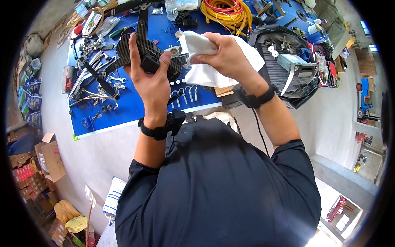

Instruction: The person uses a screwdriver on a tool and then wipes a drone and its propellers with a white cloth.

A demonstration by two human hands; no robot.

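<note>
My left hand [150,84] is closed round a dark piece with a carbon-weave pattern [126,46], index finger lying along it and thumb raised. A small black block [150,63] sits on that piece between thumb and fingers. My right hand [230,57] grips a white cloth [201,76], bunched under the fingers and hanging loose around the hand. The cloth's left edge comes close to the patterned piece; whether they touch I cannot tell. Several metal hooks [190,95] lie on the blue table [135,115] just below the hands.
Wrenches and other metal tools [101,66] crowd the table's left side. Yellow and red hoses [228,16] lie coiled at the back, beside a clear bottle [171,10]. An open black bag [288,37] on the right carries a silver boxy unit [298,66]. Cardboard boxes [49,158] stand at far left.
</note>
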